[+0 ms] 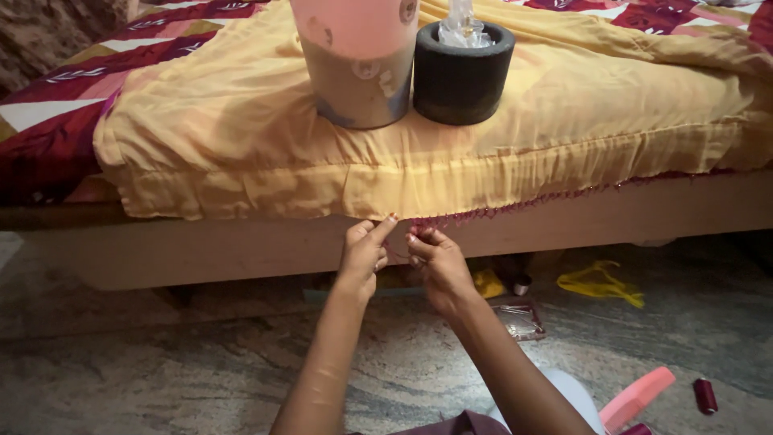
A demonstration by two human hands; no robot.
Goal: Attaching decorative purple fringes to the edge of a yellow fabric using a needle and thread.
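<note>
Head view: we see yellow cloth (451, 137) draped over bed (241, 250) edge, maroon trim (547, 199) along hem. Left hand (362, 254) fingers pinch hem; right hand (435, 262) clenched on trim beside it. We judge cloth light, soft, slippery; hold at hem.

Home, bedroom. Low wooden bed (241, 250) with red patterned bedsheet (56, 121), yellow cloth (241, 137) spread on top. Stone floor (161, 370) below, thread spool (705, 395) and small bits lying around.
</note>
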